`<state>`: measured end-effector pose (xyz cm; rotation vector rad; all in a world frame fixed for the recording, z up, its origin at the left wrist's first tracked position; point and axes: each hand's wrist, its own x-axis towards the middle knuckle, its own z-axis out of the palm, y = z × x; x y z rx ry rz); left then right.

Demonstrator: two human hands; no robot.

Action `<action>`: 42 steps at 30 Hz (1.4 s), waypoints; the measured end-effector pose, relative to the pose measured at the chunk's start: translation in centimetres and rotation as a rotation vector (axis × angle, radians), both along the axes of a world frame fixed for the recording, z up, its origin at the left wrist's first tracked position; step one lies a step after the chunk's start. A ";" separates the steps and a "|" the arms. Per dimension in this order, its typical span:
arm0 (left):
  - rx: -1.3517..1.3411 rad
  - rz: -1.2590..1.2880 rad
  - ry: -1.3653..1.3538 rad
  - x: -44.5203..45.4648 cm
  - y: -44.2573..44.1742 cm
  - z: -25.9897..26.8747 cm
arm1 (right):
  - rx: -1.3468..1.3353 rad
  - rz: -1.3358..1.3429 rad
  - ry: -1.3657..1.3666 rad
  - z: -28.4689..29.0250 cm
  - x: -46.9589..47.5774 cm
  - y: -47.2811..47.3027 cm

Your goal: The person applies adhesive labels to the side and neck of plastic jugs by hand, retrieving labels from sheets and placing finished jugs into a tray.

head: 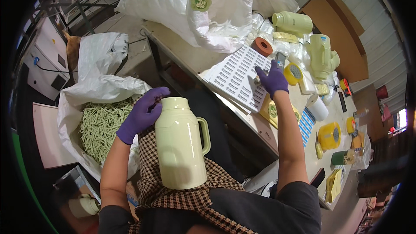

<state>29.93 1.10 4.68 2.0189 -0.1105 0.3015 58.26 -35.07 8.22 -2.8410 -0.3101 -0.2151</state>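
Note:
A pale green vacuum jug (178, 149) with a side handle lies across my lap on a checked apron (221, 175), its neck pointing away from me. Beside the neck is my left hand (143, 113) in a purple glove, thumb close against it and fingers apart. My right hand (274, 79), gloved alike, is over the right edge of a stack of printed label sheets (239, 74) on the table. Its fingers are spread; a small object partly under them is too unclear to name. Near that hand are a tape roll (293, 73) and a grey device (280, 59).
At left stands a white sack (70, 117) of pale green strips (104, 126). Large white bags (162, 3) sit on the table's (182, 48) far end. More jugs (320, 55), a red-brown roll (262, 46), yellow tape (330, 135) and a bottle (343, 157) occupy its right side.

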 end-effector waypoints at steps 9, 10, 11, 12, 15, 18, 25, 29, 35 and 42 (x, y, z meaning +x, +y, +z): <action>0.646 -0.143 -0.432 1.9 -6.6 10.2 | 0.547 0.146 -0.061 -0.9 -1.5 -4.4; 0.657 -0.227 -0.443 2.5 -8.1 10.7 | 0.533 0.180 -0.165 0.4 -3.2 -5.6; 0.652 -0.327 -0.466 3.7 -9.8 10.6 | 0.520 0.248 -0.332 0.8 -4.6 -7.9; 0.631 -0.405 -0.484 4.5 -11.4 10.6 | 0.625 0.258 -0.301 1.0 -6.0 -9.7; 0.659 -0.622 -0.490 7.3 -16.6 8.5 | 0.475 0.322 -0.448 2.0 -10.7 -13.1; 0.743 -0.756 -0.478 10.2 -22.2 6.4 | 0.216 0.181 -0.327 0.4 -13.2 -16.4; 0.909 -0.707 -0.397 16.6 -31.5 -0.2 | 0.195 0.081 -0.228 -4.3 -13.2 -19.5; 0.921 -0.737 -0.364 17.9 -31.7 -2.4 | 0.184 0.048 -0.174 -5.6 -12.5 -19.8; 0.876 -0.781 -0.386 18.0 -30.9 -2.4 | -0.004 0.032 -0.155 -5.2 -11.2 -18.7; 0.899 -0.761 -0.491 18.7 -32.5 -1.6 | 0.634 0.022 -0.113 -5.2 -1.8 -29.0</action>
